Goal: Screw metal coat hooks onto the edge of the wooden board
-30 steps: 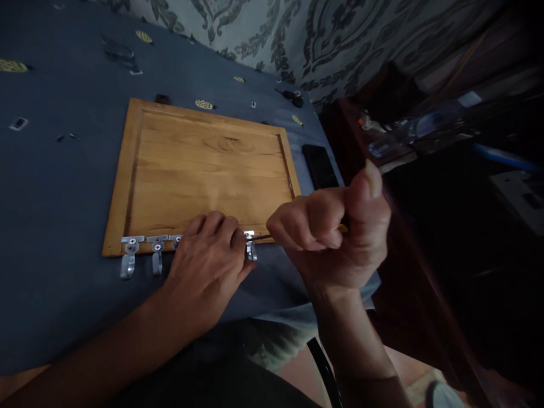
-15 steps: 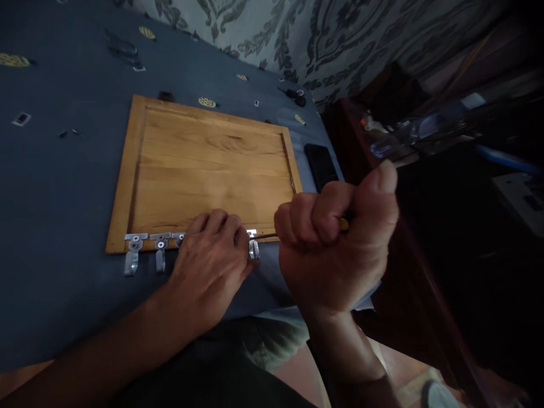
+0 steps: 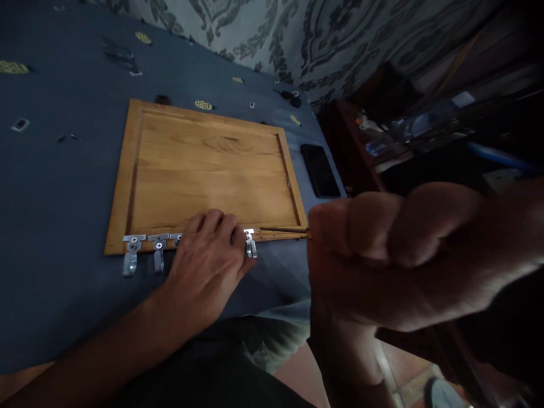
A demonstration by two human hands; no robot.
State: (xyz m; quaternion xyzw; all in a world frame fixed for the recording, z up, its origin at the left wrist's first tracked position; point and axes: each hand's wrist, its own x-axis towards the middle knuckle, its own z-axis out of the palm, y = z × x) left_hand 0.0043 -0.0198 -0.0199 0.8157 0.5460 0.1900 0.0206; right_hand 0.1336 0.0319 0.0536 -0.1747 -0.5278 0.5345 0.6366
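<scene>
A framed wooden panel (image 3: 212, 164) lies flat in front of me, with metal hooks along its near edge. Two of them, the leftmost hook (image 3: 131, 255) and the hook beside it (image 3: 158, 252), show screw heads; another is partly under my hand. My left hand (image 3: 210, 255) bends over this edge, its fingers curled and pressed together, gripping a metal hook (image 3: 250, 246) that sticks out at the thumb side. My right hand (image 3: 395, 243) makes a fist around a screwdriver, hiding most of its handle. The thin screwdriver shaft (image 3: 283, 229) points left, its tip just short of that hook.
The dark blue patterned cloth (image 3: 63, 192) covers the table. A black phone (image 3: 321, 170) lies right of the panel, and a dark keyring-like object (image 3: 291, 97) is near the wall. Cluttered dark furniture (image 3: 361, 147) stands on the right.
My right hand has moved right and closer to the camera, drawing the screwdriver tip back from the hook. My left hand stays at the same place on the panel edge.
</scene>
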